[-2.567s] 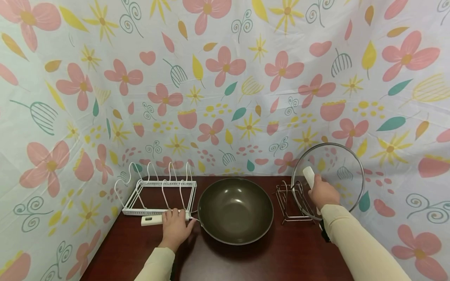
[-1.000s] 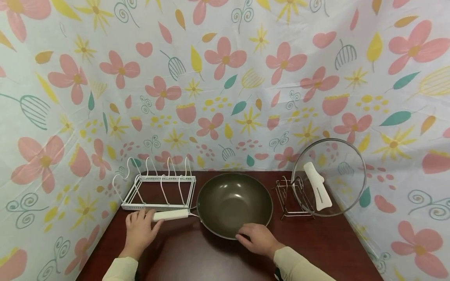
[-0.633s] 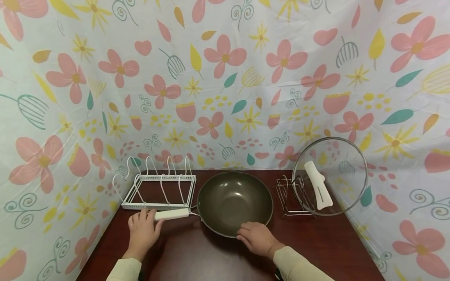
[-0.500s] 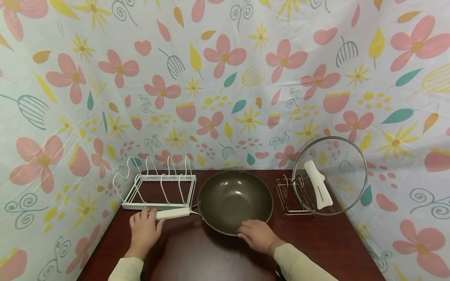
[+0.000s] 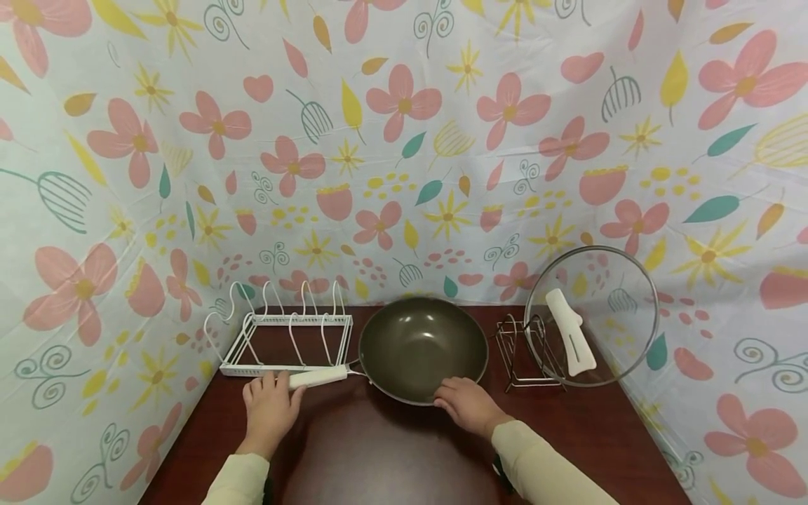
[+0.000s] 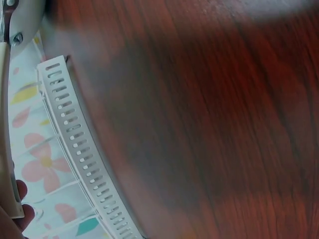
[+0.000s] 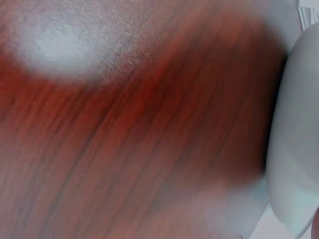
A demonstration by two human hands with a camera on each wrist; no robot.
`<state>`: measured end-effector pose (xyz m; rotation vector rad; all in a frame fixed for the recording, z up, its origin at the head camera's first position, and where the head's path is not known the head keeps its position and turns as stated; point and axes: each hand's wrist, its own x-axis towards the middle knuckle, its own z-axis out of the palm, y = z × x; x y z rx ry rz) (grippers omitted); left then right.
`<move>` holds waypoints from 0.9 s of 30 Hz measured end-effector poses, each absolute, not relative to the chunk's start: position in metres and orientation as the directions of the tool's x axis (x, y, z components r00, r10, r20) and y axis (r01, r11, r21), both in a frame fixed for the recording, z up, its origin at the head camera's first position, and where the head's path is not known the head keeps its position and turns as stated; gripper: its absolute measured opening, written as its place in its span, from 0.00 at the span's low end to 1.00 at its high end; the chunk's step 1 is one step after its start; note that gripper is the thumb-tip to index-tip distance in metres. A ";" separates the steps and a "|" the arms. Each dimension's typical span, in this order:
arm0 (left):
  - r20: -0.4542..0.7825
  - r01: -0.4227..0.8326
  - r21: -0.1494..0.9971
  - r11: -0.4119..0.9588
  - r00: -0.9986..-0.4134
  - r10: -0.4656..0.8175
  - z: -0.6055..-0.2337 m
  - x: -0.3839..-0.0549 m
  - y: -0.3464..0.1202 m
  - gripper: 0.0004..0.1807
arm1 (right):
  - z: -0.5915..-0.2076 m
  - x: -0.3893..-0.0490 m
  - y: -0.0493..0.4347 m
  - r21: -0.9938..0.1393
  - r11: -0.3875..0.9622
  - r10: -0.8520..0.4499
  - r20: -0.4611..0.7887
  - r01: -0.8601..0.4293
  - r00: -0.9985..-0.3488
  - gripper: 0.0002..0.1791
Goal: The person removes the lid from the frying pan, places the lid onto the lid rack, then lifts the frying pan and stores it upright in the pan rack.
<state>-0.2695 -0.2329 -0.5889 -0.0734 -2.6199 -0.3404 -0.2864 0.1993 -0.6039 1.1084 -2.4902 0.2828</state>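
Observation:
My left hand grips the end of the pale handle of a dark wok in the head view. My right hand holds the wok's near right rim, fingers over the edge. The wok's far rim overlaps the bottom of the curtain. Its light grey outer wall fills the right side of the right wrist view; whether its base touches the table cannot be told. In the left wrist view the handle runs down the left edge, with fingertips around its end.
A white wire rack stands behind the handle at the left. On the right, a small metal rack bears an upright glass lid with a white handle. A floral curtain closes off the back and sides of the brown table.
My right hand left the lid, which now stands in its rack, and came to the wok's rim. My left hand slid toward the handle's end. Lately both hands moved the wok farther back.

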 end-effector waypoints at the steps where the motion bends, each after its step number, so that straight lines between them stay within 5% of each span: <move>1: 0.482 0.112 0.225 0.968 -0.876 -0.011 -0.589 -0.270 -0.232 0.26 | -0.604 -0.288 0.200 -0.026 0.666 -0.665 0.431 -0.745 -0.610 0.10; 11: 0.482 0.092 0.236 0.967 -0.875 -0.034 -0.591 -0.275 -0.223 0.27 | -0.603 -0.298 0.202 -0.129 0.686 -0.612 0.432 -0.717 -0.663 0.05; 27: 0.500 0.063 0.273 0.960 -0.862 -0.086 -0.591 -0.282 -0.208 0.26 | -0.601 -0.310 0.205 -0.381 0.769 -0.383 0.369 -0.514 -0.847 0.32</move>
